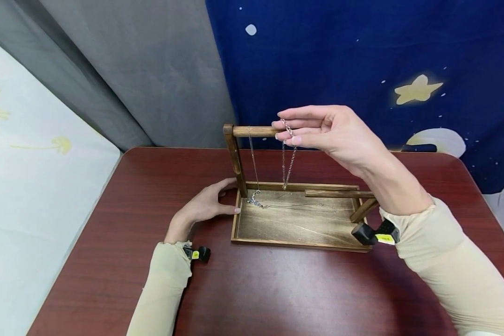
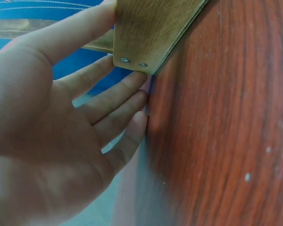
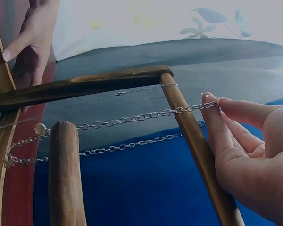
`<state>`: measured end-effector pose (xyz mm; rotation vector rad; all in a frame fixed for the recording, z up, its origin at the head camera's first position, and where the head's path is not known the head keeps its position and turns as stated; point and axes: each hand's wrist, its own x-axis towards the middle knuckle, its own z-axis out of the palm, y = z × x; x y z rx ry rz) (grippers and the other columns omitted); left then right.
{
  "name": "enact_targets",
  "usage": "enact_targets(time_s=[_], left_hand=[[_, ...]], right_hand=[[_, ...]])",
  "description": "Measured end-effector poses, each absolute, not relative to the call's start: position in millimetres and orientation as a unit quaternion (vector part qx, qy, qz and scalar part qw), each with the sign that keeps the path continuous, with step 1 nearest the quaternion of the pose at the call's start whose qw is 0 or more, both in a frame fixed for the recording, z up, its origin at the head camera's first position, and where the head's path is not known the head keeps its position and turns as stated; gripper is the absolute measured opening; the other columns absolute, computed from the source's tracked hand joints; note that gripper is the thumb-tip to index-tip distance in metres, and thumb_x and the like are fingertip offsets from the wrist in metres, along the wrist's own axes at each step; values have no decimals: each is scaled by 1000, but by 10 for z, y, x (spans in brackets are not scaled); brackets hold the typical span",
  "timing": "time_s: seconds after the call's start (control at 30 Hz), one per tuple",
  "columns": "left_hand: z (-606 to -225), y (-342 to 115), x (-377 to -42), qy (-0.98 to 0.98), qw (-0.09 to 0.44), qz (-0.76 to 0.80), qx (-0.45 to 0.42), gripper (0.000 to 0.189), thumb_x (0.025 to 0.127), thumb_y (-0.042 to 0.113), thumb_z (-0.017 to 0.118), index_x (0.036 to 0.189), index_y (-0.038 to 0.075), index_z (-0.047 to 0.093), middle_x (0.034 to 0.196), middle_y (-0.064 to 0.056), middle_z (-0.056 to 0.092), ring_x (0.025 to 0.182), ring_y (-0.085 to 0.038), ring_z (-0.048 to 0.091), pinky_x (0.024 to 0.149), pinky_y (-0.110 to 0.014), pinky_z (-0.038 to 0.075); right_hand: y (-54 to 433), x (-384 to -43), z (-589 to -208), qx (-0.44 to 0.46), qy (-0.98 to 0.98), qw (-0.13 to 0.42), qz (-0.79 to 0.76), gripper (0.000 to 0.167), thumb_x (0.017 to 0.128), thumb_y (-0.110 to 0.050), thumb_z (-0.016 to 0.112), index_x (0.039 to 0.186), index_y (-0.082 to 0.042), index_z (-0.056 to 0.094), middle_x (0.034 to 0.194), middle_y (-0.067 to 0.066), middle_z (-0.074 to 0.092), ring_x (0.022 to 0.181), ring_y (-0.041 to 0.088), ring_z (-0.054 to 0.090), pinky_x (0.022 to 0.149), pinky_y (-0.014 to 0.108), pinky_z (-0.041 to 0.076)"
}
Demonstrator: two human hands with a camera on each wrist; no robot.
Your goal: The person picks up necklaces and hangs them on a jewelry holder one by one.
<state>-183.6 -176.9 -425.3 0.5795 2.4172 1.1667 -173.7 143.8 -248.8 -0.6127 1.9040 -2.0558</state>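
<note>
My right hand point(image 1: 340, 133) pinches a silver chain necklace point(image 3: 141, 117) at the upper bar point(image 1: 254, 131) of a wooden jewelry stand. Below the fingers the chain hangs in a long loop, with a small round charm point(image 3: 40, 129) on it. Left of it, a finer silver necklace point(image 1: 253, 156) is draped over the same bar, its lower end on the tray point(image 1: 294, 228) that forms the stand's base. My left hand point(image 1: 203, 203) rests against the tray's left end, fingers nearly straight and the thumb touching the rim.
A shorter, lower wooden bar point(image 1: 336, 193) juts over the tray's right side on a slanted post point(image 1: 363, 210). Fine chains point(image 1: 294, 206) lie across the tray floor. The stand sits on a reddish-brown table point(image 1: 277, 289), with a blue curtain point(image 1: 319, 56) behind it.
</note>
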Motion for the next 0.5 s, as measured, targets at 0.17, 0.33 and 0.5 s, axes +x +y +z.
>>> enact_targets(time_s=[0.17,0.33,0.5], left_hand=[[-4236,-1765,-1829,863,198,416,205,84,83,24,83,153,9,37,152,-10,43,139,-31,40,113,-48,35],[-4244,-1765,-1826,865,197,414,206,84,84,25,82,153,9,37,153,-10,43,139,-31,40,113,-49,35],[-4250,-1765,-1829,864,195,416,208,84,83,25,83,153,9,38,152,-11,43,139,-31,40,112,-49,35]], right_hand=[[1383,-1743,-2501,-217,645,143,-719,46,91,8,66,135,4,57,128,19,64,114,30,65,97,34,52],[1339,-1730,-2510,-224,637,155,-721,48,90,11,64,137,4,56,131,19,63,115,31,65,96,37,52],[1303,-1708,-2519,-225,632,165,-723,50,90,11,63,139,4,54,133,19,61,118,31,62,94,40,54]])
